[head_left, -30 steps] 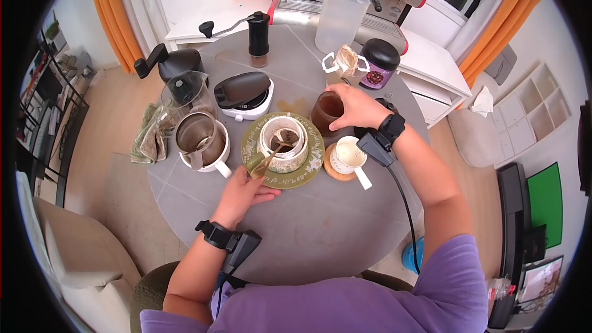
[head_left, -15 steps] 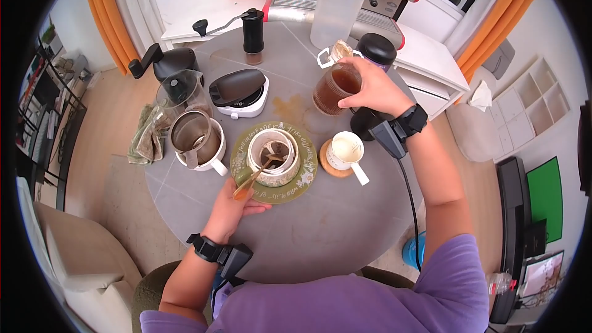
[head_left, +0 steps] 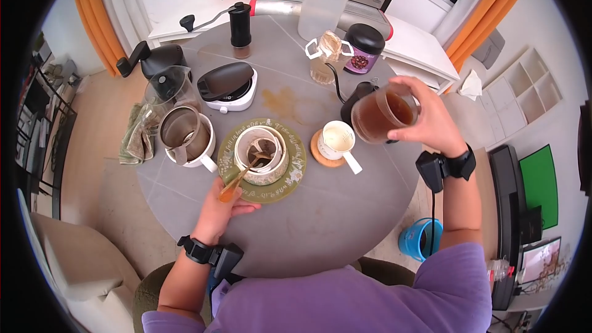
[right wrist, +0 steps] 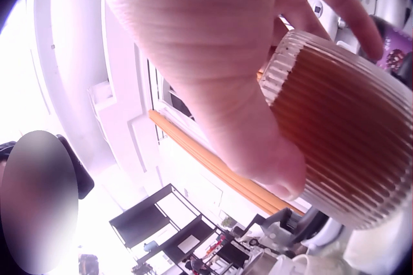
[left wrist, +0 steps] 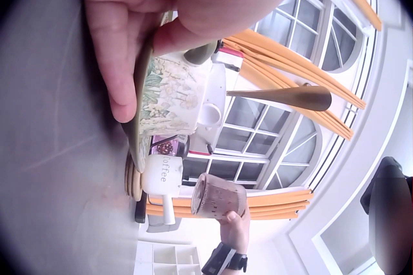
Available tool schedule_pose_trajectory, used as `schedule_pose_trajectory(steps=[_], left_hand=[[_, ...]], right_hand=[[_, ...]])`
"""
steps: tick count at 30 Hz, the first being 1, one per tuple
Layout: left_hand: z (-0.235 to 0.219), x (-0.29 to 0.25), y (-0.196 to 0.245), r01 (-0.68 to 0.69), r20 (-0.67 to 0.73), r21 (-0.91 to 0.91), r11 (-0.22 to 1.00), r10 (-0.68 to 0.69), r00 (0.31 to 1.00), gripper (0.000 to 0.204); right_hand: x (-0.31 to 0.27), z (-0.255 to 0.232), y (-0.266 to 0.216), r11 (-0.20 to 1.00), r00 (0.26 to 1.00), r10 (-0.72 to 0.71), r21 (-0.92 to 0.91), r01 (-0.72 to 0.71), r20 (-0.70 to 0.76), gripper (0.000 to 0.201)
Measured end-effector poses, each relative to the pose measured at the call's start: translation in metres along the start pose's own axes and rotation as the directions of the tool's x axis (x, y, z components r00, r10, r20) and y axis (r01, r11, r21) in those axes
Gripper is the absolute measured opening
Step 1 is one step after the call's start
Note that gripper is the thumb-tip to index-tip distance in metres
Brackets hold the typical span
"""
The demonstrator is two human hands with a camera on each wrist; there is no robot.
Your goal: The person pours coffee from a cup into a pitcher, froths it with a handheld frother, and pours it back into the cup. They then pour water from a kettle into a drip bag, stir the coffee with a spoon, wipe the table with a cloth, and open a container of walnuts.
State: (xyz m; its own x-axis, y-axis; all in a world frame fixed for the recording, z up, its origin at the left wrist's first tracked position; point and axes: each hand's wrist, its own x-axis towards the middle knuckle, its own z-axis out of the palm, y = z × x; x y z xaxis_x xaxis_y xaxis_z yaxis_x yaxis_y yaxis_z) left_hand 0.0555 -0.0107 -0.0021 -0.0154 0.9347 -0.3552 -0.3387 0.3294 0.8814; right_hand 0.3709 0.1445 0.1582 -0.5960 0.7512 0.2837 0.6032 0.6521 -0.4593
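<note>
The right hand [head_left: 431,117] grips a ribbed clear glass [head_left: 383,115] of brown liquid, tilted and raised at the table's right side. In the right wrist view its thumb lies along the glass [right wrist: 348,133]. At the green plate's [head_left: 231,160] lower left edge, the left hand [head_left: 216,213] pinches the rim, thumb above and fingers beneath, as the left wrist view shows. On the plate stands a floral cup [left wrist: 177,94] with a white vessel inside, holding dark contents and a spoon [head_left: 237,184] whose end leans over the left hand.
A white handled cup [head_left: 338,139] sits on a wooden coaster right of the plate. Around the back and left stand a black kettle [head_left: 356,100], a coffee jar [head_left: 364,49], a scale [head_left: 228,86], a hand grinder [head_left: 240,28] and a mug with a metal strainer [head_left: 185,132].
The right hand has lifted the glass and carried it right, past the kettle, toward the table's right edge. The left hand has stayed at the plate's edge.
</note>
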Motion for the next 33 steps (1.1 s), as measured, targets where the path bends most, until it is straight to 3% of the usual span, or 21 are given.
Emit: schedule_pose_trajectory(steps=[2,10,20,29,33], left_hand=[[-0.001,0.001,-0.001,0.002,0.002,-0.003,1.000,-0.002,1.000,0.033],[0.001,0.000,0.000,0.002,0.008,0.031,1.000,-0.002,1.000,0.033],[-0.003,0.002,-0.004,0.017,0.016,0.011,1.000,-0.018,1.000,0.034],[-0.002,0.002,-0.004,0.020,0.008,0.006,1.000,-0.020,1.000,0.034],[0.000,0.004,-0.004,0.014,0.008,0.004,1.000,-0.014,1.000,0.033]], right_hand=[[-0.017,0.001,0.001,0.993,0.993,0.117,0.015,-0.117,0.016,0.077],[-0.057,0.027,0.020,0.984,0.986,0.164,-0.068,-0.163,0.018,0.073],[-0.066,0.058,0.034,0.960,0.969,0.248,-0.136,-0.245,0.002,0.073],[-0.064,0.068,0.036,0.962,0.965,0.262,-0.076,-0.261,0.002,0.072],[-0.067,0.075,0.043,0.961,0.962,0.273,0.058,-0.271,-0.027,0.081]])
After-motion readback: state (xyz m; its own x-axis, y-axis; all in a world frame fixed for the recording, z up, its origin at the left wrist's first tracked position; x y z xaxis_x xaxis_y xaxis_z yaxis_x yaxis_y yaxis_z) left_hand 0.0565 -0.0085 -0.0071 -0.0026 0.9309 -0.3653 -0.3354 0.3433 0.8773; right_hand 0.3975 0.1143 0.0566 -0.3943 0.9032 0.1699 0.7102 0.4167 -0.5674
